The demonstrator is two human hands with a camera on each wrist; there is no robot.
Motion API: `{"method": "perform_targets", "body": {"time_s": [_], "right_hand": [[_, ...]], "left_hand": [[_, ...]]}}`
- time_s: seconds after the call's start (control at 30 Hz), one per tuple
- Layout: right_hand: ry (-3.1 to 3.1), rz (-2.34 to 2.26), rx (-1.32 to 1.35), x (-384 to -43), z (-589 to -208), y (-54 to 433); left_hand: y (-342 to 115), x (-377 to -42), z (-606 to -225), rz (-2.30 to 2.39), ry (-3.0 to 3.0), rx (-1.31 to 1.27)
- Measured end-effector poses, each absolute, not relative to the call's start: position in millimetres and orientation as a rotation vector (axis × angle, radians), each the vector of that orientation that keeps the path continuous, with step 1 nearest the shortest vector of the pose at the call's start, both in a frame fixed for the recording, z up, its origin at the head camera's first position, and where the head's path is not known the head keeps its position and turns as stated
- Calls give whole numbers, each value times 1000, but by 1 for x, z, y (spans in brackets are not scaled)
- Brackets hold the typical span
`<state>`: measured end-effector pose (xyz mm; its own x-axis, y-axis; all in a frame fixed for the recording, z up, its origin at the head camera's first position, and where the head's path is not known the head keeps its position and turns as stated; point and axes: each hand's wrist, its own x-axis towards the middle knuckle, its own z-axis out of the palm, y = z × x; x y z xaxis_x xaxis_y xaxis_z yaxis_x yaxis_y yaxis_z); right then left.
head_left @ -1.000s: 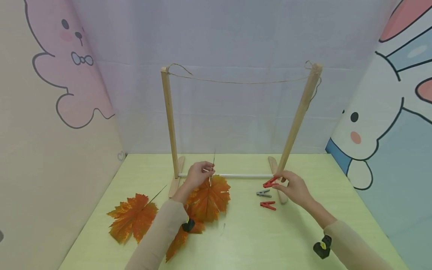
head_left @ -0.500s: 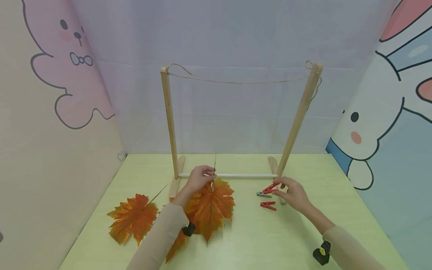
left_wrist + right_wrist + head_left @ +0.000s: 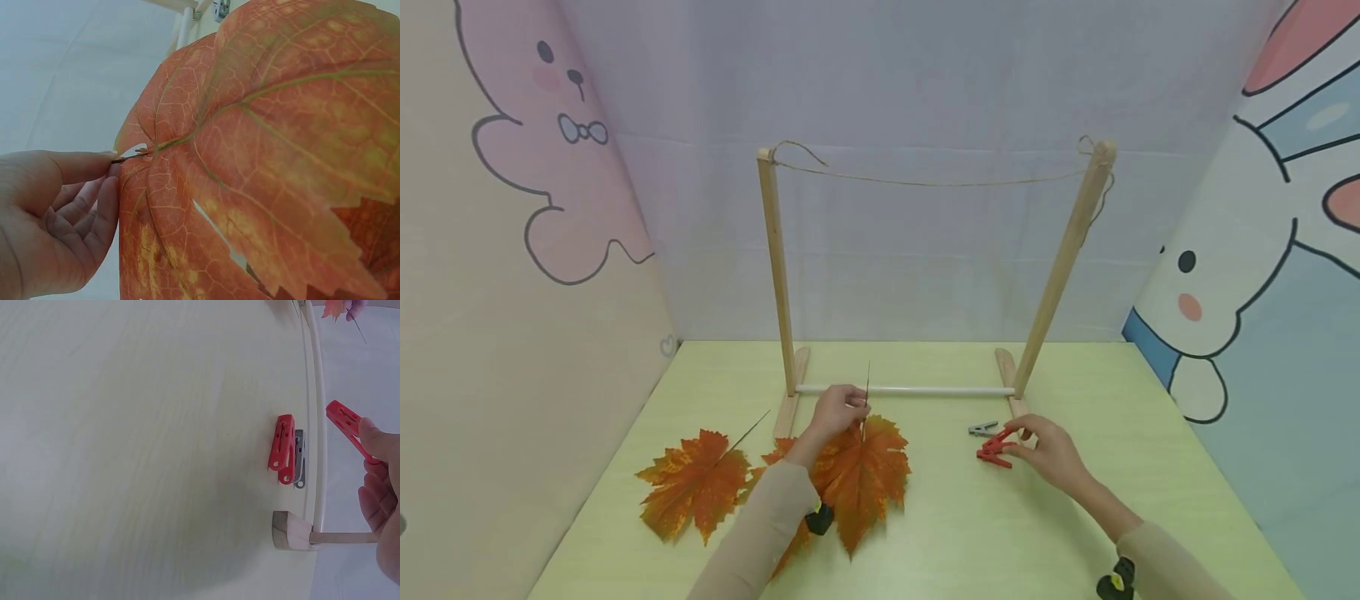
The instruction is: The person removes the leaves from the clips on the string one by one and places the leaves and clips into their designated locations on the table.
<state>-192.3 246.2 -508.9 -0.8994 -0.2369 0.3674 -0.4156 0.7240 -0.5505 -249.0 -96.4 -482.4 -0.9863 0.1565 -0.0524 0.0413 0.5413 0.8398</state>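
My left hand pinches the thin stem of an orange maple leaf, with the blade hanging below the fingers. In the left wrist view, thumb and fingertips meet on the stem and the leaf fills most of the picture. A red clothespin is pinched between thumb and fingers of my right hand. Held above the table, it overlaps a second red clothespin in the head view. Beside that one lies a grey clothespin. Another maple leaf is partly hidden under the left forearm.
A wooden frame stands at the back, its left post and right post joined by a sagging string on top and a white rod below. One more maple leaf lies on the table's left side.
The right hand has come toward the person with its red clothespin, from above the grey one to over the other red one. The left hand and its leaf have moved slightly toward the person.
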Motion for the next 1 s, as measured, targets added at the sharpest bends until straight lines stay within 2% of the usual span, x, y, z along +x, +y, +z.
{"method": "perform_targets", "body": {"time_s": [0.47, 1.0], "right_hand": [[-2638, 998, 527, -178, -529, 242], [-2691, 1064, 424, -162, -547, 243]], "left_hand": [[-106, -246, -517, 1499, 2529, 32], [-111, -241, -545, 1445, 2584, 93]]}}
